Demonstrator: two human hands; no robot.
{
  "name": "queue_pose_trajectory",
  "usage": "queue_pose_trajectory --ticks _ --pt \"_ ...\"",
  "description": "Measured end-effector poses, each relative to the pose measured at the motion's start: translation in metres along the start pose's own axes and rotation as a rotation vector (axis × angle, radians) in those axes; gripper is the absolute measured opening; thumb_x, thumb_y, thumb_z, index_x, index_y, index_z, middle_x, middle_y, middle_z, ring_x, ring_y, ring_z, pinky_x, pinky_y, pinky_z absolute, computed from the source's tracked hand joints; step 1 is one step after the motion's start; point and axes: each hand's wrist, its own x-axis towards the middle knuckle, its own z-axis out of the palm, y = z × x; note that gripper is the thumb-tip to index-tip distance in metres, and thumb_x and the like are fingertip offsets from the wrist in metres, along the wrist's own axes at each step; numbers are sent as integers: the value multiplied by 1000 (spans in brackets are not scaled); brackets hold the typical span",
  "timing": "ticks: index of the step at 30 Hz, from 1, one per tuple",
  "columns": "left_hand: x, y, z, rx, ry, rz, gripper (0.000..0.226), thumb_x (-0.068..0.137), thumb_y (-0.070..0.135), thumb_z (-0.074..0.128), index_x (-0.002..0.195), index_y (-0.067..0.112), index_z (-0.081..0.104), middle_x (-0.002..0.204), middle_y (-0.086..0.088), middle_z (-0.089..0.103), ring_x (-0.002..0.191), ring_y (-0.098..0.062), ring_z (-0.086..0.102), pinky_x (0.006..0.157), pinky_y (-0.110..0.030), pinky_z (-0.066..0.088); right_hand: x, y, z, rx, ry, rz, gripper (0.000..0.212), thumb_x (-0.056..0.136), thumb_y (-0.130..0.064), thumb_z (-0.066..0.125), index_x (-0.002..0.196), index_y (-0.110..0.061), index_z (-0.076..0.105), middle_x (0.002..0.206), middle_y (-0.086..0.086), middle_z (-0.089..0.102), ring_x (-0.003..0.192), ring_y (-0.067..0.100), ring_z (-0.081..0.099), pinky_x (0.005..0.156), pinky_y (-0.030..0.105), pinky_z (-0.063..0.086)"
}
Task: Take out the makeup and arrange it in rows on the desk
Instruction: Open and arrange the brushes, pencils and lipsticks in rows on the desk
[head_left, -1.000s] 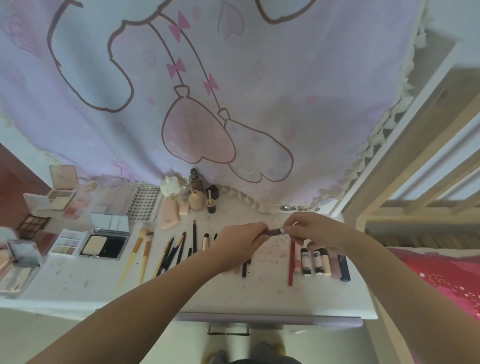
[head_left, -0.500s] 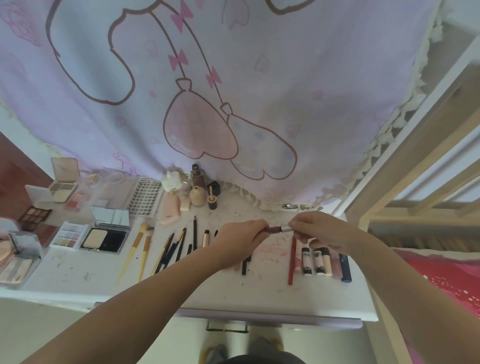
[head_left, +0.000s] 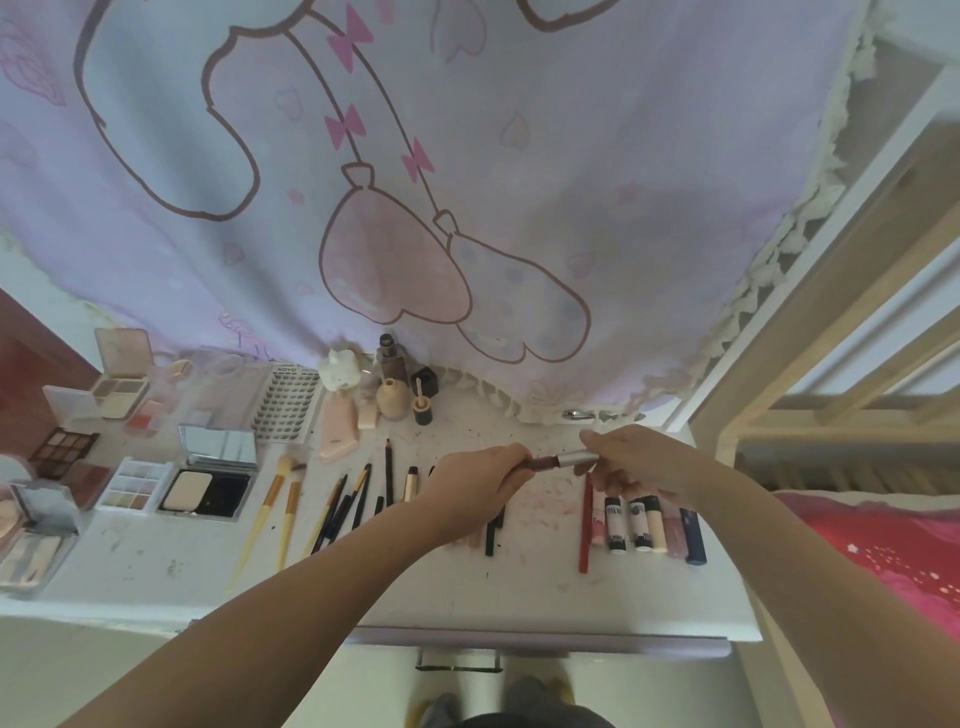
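Two hands share one small lipstick (head_left: 558, 460), held above the desk (head_left: 519, 587): our left hand (head_left: 475, 491) curls round its dark end, our right hand (head_left: 631, 460) pinches the silver cap. We judge it light, stiff and smooth, liable to roll, so we would grip mid-barrel and lay it flat between the black pencil (head_left: 493, 530) and the red pencil (head_left: 586, 519), in row with the brushes (head_left: 270, 506).

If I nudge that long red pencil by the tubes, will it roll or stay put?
The red pencil looks thin, round and stiff, so it would likely roll sideways on the flat desk. The tubes beside it would probably stop it rolling right.
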Motion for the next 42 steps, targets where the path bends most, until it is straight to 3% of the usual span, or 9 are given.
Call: queue_pose_trajectory --ticks 4,12,19,22,25,29,33,36,42 --pt "0 -3 4 -25 -35 -6 24 100 39 33 111 26 49 72 12 48 58 -9 47 56 -27 42 -1 6 -10 1 5 -51 8 92 -18 58 93 -13 65 70 -3 67 61 8 57 56 20 43" --pt "-1 -25 29 -126 -229 -156 20 101 34 34 109 23 49 80 9 53 61 -8 49 59 -23 44 2 39 -28 25 110 136 7 94 -13 54 96 -12 61 78 2 69 64 10 59 54 20 44" --pt "18 -25 49 -535 -73 -556 14 92 24 53 102 16 59 89 -2 65 74 -16 61 62 -24 48 10 72 0 473 267 172 15 94 -7 52 108 -9 59 92 9 70 75 16 66 49 24 53" --pt "35 -8 59 -600 -40 -613 16 87 25 59 101 16 58 93 0 65 81 -15 61 61 -22 45 22 71 39 544 327 202 19 98 -10 45 111 -3 55 86 9 68 67 18 62 49 26 53" --pt "47 0 68 -436 -76 -604 18 87 32 54 95 16 57 89 -1 63 86 -20 59 76 -32 51 34 68 76 346 382 227 21 100 -17 35 113 -4 45 84 8 65 64 18 61 48 27 51" --pt "51 -4 79 37 -116 -540 38 90 42 43 103 11 61 107 -9 57 108 -29 48 92 -40 41 41 76 113 -100 425 145 30 98 -23 35 115 -1 46 102 15 59 89 29 59 75 37 50" --pt "50 -9 87 179 -127 -519 49 97 43 29 115 9 59 119 -11 52 113 -30 42 93 -41 35 48 81 131 -470 384 131 33 99 -25 35 126 -6 39 102 9 63 88 23 62 69 27 41" --pt "47 -13 90 193 -146 -515 50 99 44 27 117 9 58 120 -11 51 113 -29 42 94 -40 35 54 83 134 -456 387 170 15 99 -29 34 101 -14 39 96 5 64 79 20 59 67 27 42" --pt "50 -6 81 170 -58 -444 38 95 40 38 115 12 53 115 -9 54 108 -27 45 88 -37 37 56 73 95 -503 423 99 30 97 -30 37 107 -5 50 111 16 60 95 31 60 73 34 43"
